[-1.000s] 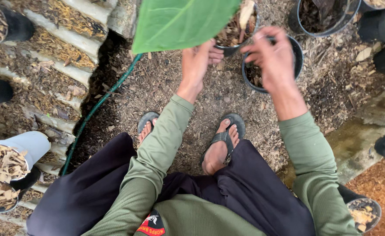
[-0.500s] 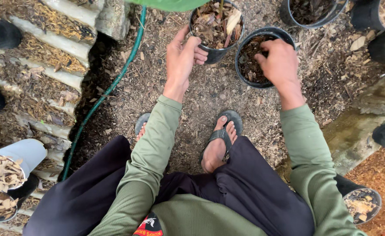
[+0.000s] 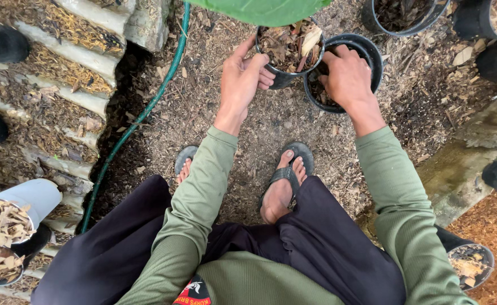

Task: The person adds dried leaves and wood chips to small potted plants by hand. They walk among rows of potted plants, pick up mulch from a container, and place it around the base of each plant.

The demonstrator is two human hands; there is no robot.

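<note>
Pots are what both hands work on here: the pot filled with dry leaf pieces and wood chips (image 3: pixel 289 51) sits on the mulch-covered ground just ahead of the sandalled feet, touching the darker pot beside it (image 3: pixel 347 70), which holds dark soil. Compared with a second ago, the left hand (image 3: pixel 244 79) has gone from hovering open beside the filled pot to lying against its near wall, fingers curled round the side and thumb raised along the rim. The right hand (image 3: pixel 347 76), which was reaching over the dark pot, now rests on its rim with fingers bent down into the soil; whether they pinch anything cannot be told. The big green leaf (image 3: pixel 262 8) has slid toward the top edge of the view, so both pot mouths show more fully, and the hands look settled into a grip rather than in transit. Counting: two pots under the hands, about three more black pots along the upper right, one small pot at the lower right (image 3: pixel 469 262), one white container of wood chips at the lower left (image 3: pixel 11 217), one green hose (image 3: pixel 141 118), two hands, two sandals.
</note>
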